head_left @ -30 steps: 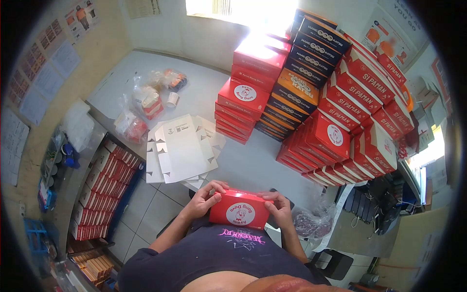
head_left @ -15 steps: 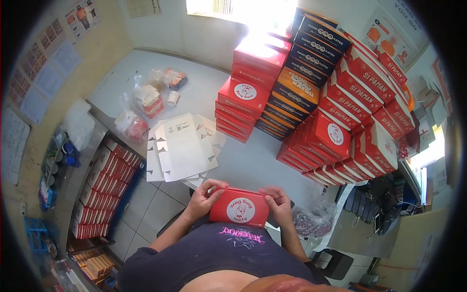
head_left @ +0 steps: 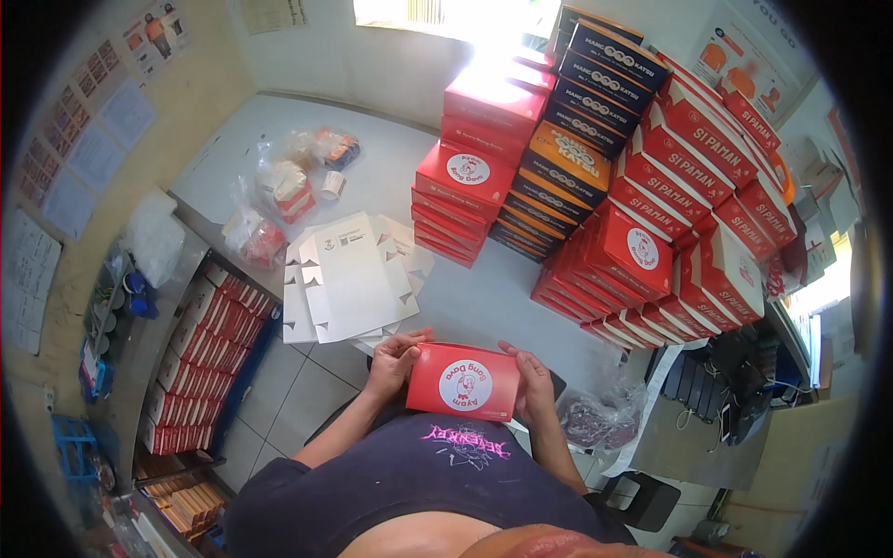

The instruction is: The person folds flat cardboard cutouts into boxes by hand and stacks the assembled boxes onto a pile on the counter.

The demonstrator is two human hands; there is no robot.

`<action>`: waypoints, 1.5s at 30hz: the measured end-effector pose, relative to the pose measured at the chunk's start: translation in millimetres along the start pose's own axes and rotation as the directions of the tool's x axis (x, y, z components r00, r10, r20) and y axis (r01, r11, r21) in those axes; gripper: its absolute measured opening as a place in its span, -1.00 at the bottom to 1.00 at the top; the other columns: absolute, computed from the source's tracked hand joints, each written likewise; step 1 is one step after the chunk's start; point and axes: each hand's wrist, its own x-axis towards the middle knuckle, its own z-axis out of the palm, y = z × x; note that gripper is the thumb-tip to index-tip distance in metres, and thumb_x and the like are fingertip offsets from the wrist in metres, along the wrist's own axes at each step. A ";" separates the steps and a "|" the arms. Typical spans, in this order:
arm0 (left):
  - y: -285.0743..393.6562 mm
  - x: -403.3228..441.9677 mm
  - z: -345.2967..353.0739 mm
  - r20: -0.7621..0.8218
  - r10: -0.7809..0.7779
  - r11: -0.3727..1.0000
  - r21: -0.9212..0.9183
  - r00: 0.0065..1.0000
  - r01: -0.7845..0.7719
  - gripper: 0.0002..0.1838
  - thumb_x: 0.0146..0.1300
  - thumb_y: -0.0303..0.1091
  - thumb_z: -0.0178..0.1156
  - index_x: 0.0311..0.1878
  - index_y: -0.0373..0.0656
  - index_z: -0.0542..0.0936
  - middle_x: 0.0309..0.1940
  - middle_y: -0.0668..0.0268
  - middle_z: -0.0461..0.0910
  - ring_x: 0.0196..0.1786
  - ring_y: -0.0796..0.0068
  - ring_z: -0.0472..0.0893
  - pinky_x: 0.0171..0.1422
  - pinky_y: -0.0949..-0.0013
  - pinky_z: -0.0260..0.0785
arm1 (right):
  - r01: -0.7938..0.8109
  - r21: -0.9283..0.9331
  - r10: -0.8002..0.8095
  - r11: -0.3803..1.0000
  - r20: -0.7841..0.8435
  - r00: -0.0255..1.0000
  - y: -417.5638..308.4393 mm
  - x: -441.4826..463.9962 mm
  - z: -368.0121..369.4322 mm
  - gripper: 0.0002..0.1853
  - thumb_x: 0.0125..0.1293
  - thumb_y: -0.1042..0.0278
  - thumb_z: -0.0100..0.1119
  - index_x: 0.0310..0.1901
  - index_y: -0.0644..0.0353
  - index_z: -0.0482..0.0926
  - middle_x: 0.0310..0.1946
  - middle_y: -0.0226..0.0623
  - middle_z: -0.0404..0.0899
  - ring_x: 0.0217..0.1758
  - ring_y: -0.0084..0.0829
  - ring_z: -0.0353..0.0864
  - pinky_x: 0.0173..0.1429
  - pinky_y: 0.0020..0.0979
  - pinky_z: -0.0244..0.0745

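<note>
A red carton box (head_left: 507,381) with a round white "Ayam Bong Dava" label is held in front of my shirt, its labelled face turned up at me. My left hand (head_left: 394,365) is closed at its upper left corner, fingers bent over the edge. On the opposite side my right hand (head_left: 532,383) grips the right edge, thumb along the top corner and the other fingers behind. Beyond my left hand, flat white carton blanks (head_left: 352,284) lie overlapping on the grey table (head_left: 456,312).
Stacked red boxes (head_left: 465,177), dark Mang Katsu boxes (head_left: 605,98) and red Si Paman boxes (head_left: 665,195) fill the table's back and right. Plastic-bagged items (head_left: 284,191) sit at the back left. A shelf of folded red cartons (head_left: 200,358) stands left; crumpled clear plastic (head_left: 605,418) is at right.
The box has tilted so its labelled face shows more fully, and it has shifted slightly right. My right hand's fingers have come in from above the corner to its right edge.
</note>
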 end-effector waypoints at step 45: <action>96.5 261.4 102.3 -0.198 -0.201 0.966 -0.200 0.959 0.161 -0.43 0.30 0.12 0.44 0.08 -0.10 0.46 -0.08 0.32 0.43 0.20 0.28 0.51 0.34 -0.13 0.55 | 0.110 -0.411 -0.088 0.905 0.073 0.993 -40.5 26.7 24.6 -0.52 0.64 0.03 0.02 0.37 0.19 0.38 0.27 -0.15 0.46 0.16 -0.30 0.64 0.16 -0.26 0.61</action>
